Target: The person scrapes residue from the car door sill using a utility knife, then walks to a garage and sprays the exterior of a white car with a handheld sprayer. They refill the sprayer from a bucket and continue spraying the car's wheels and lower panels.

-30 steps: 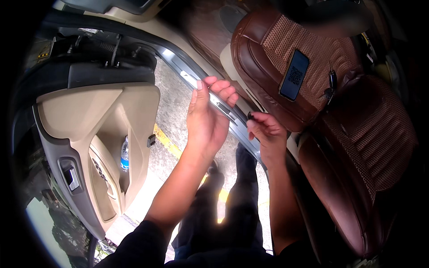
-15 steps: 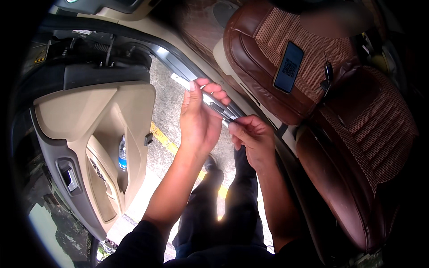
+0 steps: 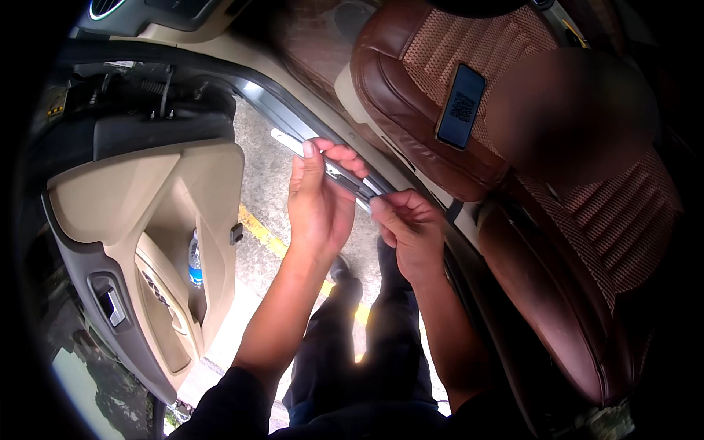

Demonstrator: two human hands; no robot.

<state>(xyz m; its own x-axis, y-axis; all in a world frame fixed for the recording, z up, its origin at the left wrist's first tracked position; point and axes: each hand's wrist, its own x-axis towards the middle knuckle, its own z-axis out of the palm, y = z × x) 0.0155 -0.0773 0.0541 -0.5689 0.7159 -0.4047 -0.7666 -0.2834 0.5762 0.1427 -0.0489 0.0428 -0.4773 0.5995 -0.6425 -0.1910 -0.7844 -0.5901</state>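
A slim, straight silver-and-dark strip (image 3: 287, 141) with a pale rounded end slants across the middle of the view; I cannot tell its exact kind. My left hand (image 3: 323, 213) holds its middle, thumb on top and the other fingers curled behind it. At the strip's lower right end, my right hand (image 3: 412, 231) pinches it between thumb and fingers. Those fingertips hide the end itself. Both hands are in the gap between the open car door (image 3: 213, 165) and the seat.
A brown leather car seat (image 3: 396, 95) lies to the right, with a phone (image 3: 460, 106) on it. A blurred dark round shape (image 3: 572, 117) covers part of the seat. In the door pocket stands a water bottle (image 3: 195, 260). Below are paved ground and a yellow line (image 3: 260, 231).
The view has shifted slightly, so the door and seat appear further left. The blurred shape has moved down over the seat and hides the keys seen before. Both hands keep hold of the strip.
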